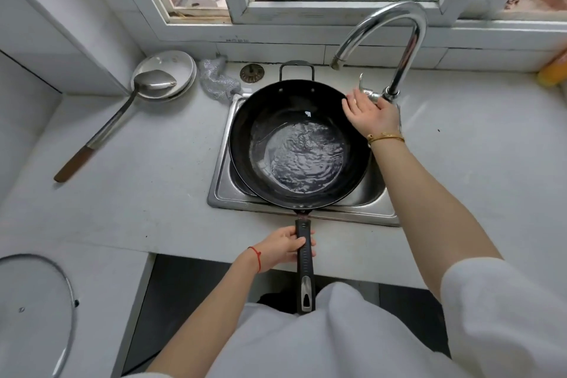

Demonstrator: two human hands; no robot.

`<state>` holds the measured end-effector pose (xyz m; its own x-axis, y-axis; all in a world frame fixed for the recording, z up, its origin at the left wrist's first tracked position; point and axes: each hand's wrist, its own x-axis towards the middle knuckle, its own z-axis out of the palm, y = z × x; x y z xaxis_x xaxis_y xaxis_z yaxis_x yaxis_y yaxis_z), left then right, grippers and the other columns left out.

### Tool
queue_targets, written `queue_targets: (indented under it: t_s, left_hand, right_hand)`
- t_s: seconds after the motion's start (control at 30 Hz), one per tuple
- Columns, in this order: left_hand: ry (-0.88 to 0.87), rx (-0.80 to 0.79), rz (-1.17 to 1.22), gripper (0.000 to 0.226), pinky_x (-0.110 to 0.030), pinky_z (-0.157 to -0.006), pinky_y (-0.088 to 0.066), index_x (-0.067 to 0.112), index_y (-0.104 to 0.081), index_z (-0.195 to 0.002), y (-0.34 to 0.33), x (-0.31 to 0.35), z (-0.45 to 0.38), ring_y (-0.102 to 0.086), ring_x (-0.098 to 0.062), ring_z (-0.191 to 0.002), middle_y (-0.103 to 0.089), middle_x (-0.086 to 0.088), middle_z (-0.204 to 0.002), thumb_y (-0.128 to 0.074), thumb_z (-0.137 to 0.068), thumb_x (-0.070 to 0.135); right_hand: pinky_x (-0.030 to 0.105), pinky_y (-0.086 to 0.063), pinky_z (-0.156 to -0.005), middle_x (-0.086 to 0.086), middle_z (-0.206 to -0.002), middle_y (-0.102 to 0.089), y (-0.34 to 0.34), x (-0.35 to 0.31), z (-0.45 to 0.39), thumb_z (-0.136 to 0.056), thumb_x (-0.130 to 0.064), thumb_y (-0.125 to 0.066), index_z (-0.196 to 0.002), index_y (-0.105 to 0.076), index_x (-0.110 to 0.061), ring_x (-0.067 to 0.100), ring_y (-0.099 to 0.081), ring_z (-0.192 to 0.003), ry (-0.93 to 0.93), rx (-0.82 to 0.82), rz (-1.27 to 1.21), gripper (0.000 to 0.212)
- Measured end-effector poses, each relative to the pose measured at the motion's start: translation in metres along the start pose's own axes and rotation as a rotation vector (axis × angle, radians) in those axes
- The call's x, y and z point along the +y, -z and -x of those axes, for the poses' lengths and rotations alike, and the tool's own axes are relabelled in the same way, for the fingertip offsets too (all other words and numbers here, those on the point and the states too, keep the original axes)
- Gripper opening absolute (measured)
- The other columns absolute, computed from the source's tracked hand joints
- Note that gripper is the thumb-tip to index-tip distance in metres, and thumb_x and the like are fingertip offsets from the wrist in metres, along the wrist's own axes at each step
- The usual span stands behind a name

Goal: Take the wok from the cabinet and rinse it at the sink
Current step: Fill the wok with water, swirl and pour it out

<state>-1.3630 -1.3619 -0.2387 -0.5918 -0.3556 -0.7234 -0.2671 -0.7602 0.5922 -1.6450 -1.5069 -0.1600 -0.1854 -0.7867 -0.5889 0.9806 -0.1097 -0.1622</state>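
A black wok [264, 120] sits over the steel sink [221, 190], with rippling water pooled in its bottom. Its long black handle [305, 273] points toward me. My left hand [285, 247] is closed around that handle near the wok. My right hand [369, 115] rests with spread fingers beside the wok's right rim, at the base of the chrome faucet [399, 40], next to the tap lever [363, 86]. The faucet spout ends above the wok's far right edge; no stream of water is visible.
A steel ladle [122, 113] lies on a stack of white plates [181, 67] at the left. A metal scrubber [216, 80] and a drain strainer [252, 73] lie behind the sink. A glass lid [36, 307] is at the lower left, an orange bottle [553, 74] far right.
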Motion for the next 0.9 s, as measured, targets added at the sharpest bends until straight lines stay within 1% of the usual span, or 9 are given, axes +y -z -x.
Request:
queue_targets:
  t_s: [0.07,0.13,0.27,0.37,0.53,0.67,0.73,0.8,0.9]
  left_hand:
    - [-0.01,0.005,-0.013,0.034,-0.031,-0.086,-0.055,0.002,-0.047,-0.134,-0.001,0.0,0.0,-0.069,-0.02,-0.092,-0.063,-0.007,-0.106,-0.041,-0.101,0.003]
    - [-0.029,-0.001,-0.024,0.033,-0.033,-0.088,-0.055,0.001,-0.046,-0.133,-0.001,-0.001,0.001,-0.068,-0.02,-0.092,-0.062,-0.007,-0.105,-0.04,-0.101,0.002]
    - [-0.046,0.011,-0.057,0.032,-0.034,-0.092,-0.053,0.0,-0.046,-0.132,-0.002,-0.002,0.002,-0.068,-0.02,-0.096,-0.063,-0.008,-0.108,-0.039,-0.101,0.003]
    - [-0.06,0.035,-0.086,0.029,-0.033,-0.094,-0.052,0.002,-0.049,-0.128,-0.004,-0.001,0.003,-0.066,-0.021,-0.104,-0.066,-0.006,-0.109,-0.038,-0.101,0.002]
    - [-0.061,0.102,-0.087,0.026,-0.038,-0.103,-0.047,0.004,-0.053,-0.122,-0.009,-0.002,0.0,-0.063,-0.024,-0.113,-0.067,-0.009,-0.115,-0.039,-0.1,0.0]
    - [-0.023,0.158,0.008,0.023,-0.026,-0.076,-0.055,0.004,-0.054,-0.117,-0.011,-0.006,-0.004,-0.06,-0.019,-0.09,-0.072,-0.006,-0.103,-0.04,-0.099,-0.001]
    - [-0.015,0.17,0.046,0.025,-0.028,-0.079,-0.052,0.002,-0.052,-0.119,-0.011,-0.008,-0.007,-0.053,-0.021,-0.087,-0.076,-0.004,-0.101,-0.039,-0.098,0.001]
    - [-0.028,0.156,0.096,0.025,-0.03,-0.083,-0.049,-0.001,-0.049,-0.119,-0.012,-0.009,-0.008,-0.051,-0.022,-0.086,-0.075,-0.009,-0.104,-0.038,-0.097,0.003]
    - [-0.062,0.14,0.139,0.018,-0.032,-0.084,-0.053,0.003,-0.054,-0.106,-0.021,-0.006,-0.002,-0.062,-0.029,-0.103,-0.069,-0.014,-0.11,-0.037,-0.101,0.007]
  right_hand:
    - [0.042,-0.044,-0.105,0.016,-0.137,-0.054,0.007,-0.006,0.014,-0.104,-0.026,-0.032,-0.135,-0.046,0.001,0.03,-0.052,-0.125,0.0,0.046,0.243,0.043]
    - [0.032,-0.053,-0.082,0.013,-0.115,-0.064,0.016,-0.003,0.031,-0.103,-0.025,-0.033,-0.115,-0.057,-0.003,0.025,-0.063,-0.099,-0.002,0.108,0.626,0.035]
    - [0.017,-0.051,-0.045,0.007,-0.073,-0.066,0.047,0.022,0.067,-0.098,-0.016,-0.039,-0.091,-0.063,-0.005,0.017,-0.059,-0.061,0.082,0.194,1.409,0.027]
    - [0.019,-0.049,-0.048,0.007,-0.064,-0.064,0.07,0.046,0.102,-0.095,-0.01,-0.042,-0.077,-0.063,-0.005,0.018,-0.058,-0.055,0.075,0.107,1.738,0.029]
    - [0.024,-0.05,-0.056,0.013,-0.085,-0.075,0.112,0.087,0.146,-0.095,-0.027,-0.044,-0.088,-0.068,0.0,0.025,-0.067,-0.069,-0.146,-0.09,2.34,0.036]
    - [0.03,-0.056,-0.064,0.008,-0.09,-0.063,0.136,0.124,0.175,-0.096,-0.032,-0.045,-0.093,-0.059,-0.013,0.024,-0.062,-0.075,-0.348,-0.159,2.25,0.024]
    - [0.036,-0.059,-0.074,0.01,-0.097,-0.059,0.148,0.141,0.181,-0.096,-0.03,-0.046,-0.105,-0.058,-0.012,0.028,-0.065,-0.087,-0.337,-0.127,2.207,0.023]
    - [0.034,-0.055,-0.074,0.013,-0.101,-0.064,0.16,0.155,0.182,-0.094,-0.026,-0.05,-0.111,-0.062,-0.009,0.029,-0.066,-0.095,-0.206,-0.036,2.145,0.027]
    - [0.034,-0.056,-0.067,0.011,-0.076,-0.069,0.173,0.17,0.185,-0.091,-0.019,-0.055,-0.092,-0.064,-0.009,0.023,-0.068,-0.066,-0.128,0.171,1.736,0.014]
